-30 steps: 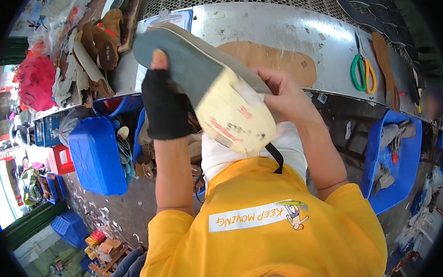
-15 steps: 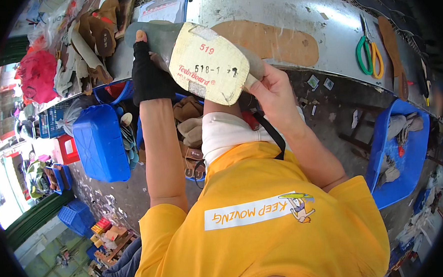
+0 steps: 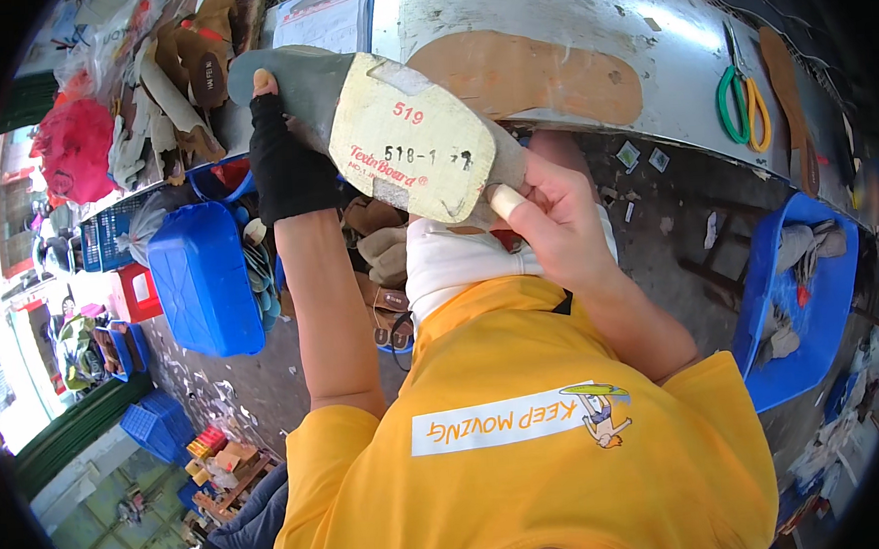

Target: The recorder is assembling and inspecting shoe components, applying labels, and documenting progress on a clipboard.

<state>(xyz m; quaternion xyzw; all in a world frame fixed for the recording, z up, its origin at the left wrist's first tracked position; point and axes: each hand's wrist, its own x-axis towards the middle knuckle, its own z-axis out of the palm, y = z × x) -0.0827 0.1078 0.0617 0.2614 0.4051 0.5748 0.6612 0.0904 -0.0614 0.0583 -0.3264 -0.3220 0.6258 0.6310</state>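
Observation:
A shoe insole [image 3: 407, 137] is held up between my two hands, over my lap at the table's near edge. Its underside is turned up: dark grey-green at the left end, with a cream board carrying print over the rest. My left hand [image 3: 293, 163], in a black fingerless glove, grips the grey-green end, its thumb on top and its other fingers mostly hidden beneath. My bare right hand [image 3: 561, 218] pinches the other end, thumb and fingers at the edge of the board. Greyish material shows behind the board there. Behind it, a brown sole-shaped piece [image 3: 569, 84] lies on the table.
Scissors [image 3: 739, 110] and a long brown strip [image 3: 783, 87] lie on the metal table [image 3: 666, 49] at right. A clipboard [image 3: 317, 22] and leather scraps [image 3: 167, 100] are at left. Blue tubs [image 3: 202, 297] stand below on the left, another blue tub [image 3: 802, 355] on the right.
The insole has shifted slightly left and down in the picture with my left hand. My right hand has moved a little lower and right, its thumb now bent at the board's end.

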